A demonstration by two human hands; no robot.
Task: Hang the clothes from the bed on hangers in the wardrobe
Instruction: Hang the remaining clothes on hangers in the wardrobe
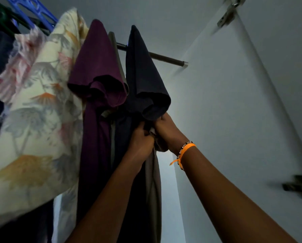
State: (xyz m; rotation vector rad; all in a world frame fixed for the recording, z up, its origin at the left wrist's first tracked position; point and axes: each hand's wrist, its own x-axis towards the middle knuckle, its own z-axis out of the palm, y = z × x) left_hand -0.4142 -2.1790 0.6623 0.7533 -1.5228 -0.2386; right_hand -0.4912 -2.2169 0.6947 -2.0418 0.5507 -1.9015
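Note:
A dark navy shirt [143, 74] hangs from the wardrobe rail [166, 57], rightmost of the hung clothes. Just below its sleeve, my left hand [141, 139] and my right hand [166, 132] both grip bunched cloth, dark navy with a grey piece [153, 181] trailing down from between them. An orange band and a bead bracelet circle my right wrist. A maroon shirt [97, 71] hangs to the left of the navy one, and a floral cream garment [41, 102] hangs further left. The hangers under the navy and maroon shirts are hidden.
Blue [33, 11] and green [3, 13] plastic hangers show at the top left. The white wardrobe side wall [225, 102] stands close on the right, with a door hinge [229, 13] above and another [299, 186] lower right. The rail's right end is bare.

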